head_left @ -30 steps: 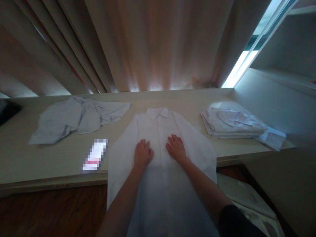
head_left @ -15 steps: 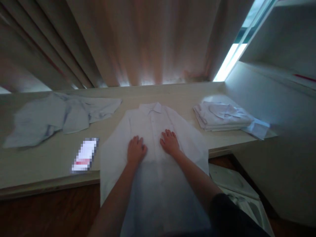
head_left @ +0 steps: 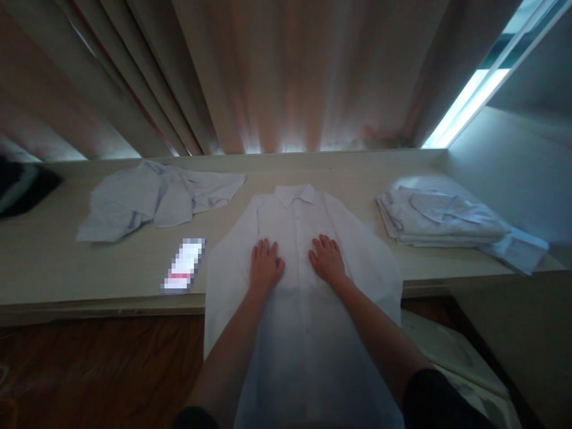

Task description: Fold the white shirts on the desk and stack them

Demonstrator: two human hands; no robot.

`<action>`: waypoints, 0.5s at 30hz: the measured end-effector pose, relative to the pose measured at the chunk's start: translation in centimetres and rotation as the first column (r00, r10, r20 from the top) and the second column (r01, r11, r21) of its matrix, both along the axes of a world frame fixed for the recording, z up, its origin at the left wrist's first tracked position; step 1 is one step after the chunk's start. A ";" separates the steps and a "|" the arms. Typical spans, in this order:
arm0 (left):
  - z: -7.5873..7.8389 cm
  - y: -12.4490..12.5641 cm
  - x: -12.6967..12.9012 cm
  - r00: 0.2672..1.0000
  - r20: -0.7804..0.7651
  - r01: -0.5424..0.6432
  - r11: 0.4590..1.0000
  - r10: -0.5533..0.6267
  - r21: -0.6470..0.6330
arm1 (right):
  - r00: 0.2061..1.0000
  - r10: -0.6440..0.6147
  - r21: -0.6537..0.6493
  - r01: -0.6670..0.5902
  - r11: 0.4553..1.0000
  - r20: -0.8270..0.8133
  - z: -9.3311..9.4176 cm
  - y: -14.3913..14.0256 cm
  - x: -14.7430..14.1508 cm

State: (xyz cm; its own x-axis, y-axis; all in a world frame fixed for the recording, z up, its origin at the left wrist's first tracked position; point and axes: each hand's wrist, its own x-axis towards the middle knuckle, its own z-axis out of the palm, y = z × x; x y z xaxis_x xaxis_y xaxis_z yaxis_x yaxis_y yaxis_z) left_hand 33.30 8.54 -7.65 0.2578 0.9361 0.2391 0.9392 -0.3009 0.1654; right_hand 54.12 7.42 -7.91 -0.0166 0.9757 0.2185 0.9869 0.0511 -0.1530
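Note:
A white collared shirt lies front side up across a pale wooden ledge, its collar toward the curtain and its lower part hanging over the front edge. My left hand rests flat on the left of the shirt's chest, fingers spread. On the other side of the button line, my right hand also lies flat with its fingers apart. Neither hand grips the cloth. Both sleeves slope outward, and the shirt's hem is out of sight at the bottom.
The ledge carries a crumpled white garment, a pixelated phone-like rectangle, and a stack of folded white shirts at right. A dark item lies far left. Brown curtains hang behind; a pale object stands below right.
The camera view has swung left, so everything appears further right and the dark item has come into sight. Both hands stay flat on the shirt, with little visible movement across it.

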 end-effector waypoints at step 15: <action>-0.4 0.0 -0.1 1.000 -0.027 -0.004 1.000 0.004 0.027 | 1.000 -0.004 -0.016 0.003 1.000 -0.009 0.2 -0.1 -0.1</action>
